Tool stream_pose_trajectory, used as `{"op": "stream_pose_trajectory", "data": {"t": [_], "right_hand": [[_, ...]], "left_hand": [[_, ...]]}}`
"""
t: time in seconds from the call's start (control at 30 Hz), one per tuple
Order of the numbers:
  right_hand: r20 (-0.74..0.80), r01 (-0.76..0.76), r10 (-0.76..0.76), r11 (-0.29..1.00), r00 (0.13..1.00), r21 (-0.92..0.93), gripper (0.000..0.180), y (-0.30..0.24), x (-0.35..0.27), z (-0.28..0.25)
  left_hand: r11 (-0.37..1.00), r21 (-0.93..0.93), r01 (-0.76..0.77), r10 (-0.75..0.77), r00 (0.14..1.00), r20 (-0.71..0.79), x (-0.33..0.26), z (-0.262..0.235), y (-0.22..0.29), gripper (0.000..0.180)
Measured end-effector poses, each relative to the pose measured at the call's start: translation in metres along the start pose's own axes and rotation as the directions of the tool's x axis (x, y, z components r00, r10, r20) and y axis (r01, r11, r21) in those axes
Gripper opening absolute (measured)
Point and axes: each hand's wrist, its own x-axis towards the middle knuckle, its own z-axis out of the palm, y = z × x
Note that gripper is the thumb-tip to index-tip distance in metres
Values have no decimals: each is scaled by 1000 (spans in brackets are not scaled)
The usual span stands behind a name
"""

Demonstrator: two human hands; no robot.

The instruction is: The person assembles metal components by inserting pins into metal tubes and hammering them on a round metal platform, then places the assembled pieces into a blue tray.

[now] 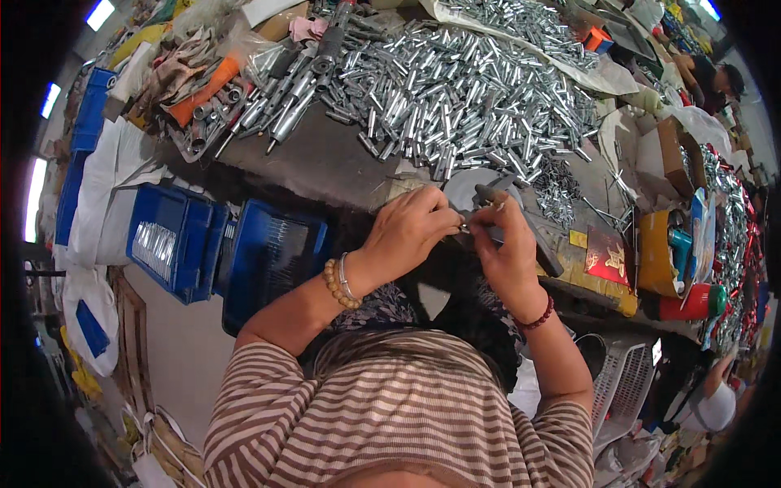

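Observation:
My left hand (409, 230) and my right hand (509, 254) meet in front of me, close to the bench edge. Both are closed, with fingertips pinching a small metal part (464, 228) that is mostly covered by the fingers. A dark, rounded stub (486, 193) shows at the right hand's upper fingers; whether it is held or lies behind them I cannot tell. Just beyond the hands is a grey round metal piece (465, 184). A big heap of shiny metal tubes (455, 93) spreads over the bench past it, and a pile of thin small pins (558, 192) lies right of it.
Blue bins (272, 259) with metal rods stand on the left. Long metal tools (293, 110) and an orange cone-shaped thing (203, 91) lie at the far left. On the right are a red card (607, 255), a yellow container (657, 254) and a white plastic basket (625, 382).

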Motion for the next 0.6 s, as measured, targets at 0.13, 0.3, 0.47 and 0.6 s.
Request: {"op": "stream_pose_trajectory", "data": {"t": [0.13,0.3,0.47,0.6], "right_hand": [[47,58,-55,997,997,-56,47,-11,5,-7],[138,160,-118,922,983,-352,47,-16,1,-5],[36,48,-36,893,999,-448,41,-18,-1,-42],[23,-44,71,807,997,-589,35,11,-16,-62]], "left_hand": [[1000,19,-20,20,1000,-19,-2,2,0,14],[1000,25,-12,13,1000,-14,-2,4,-1,18],[1000,-6,-22,21,999,-38,0,3,0,19],[1000,-8,-29,28,999,-33,1,4,0,17]]}}
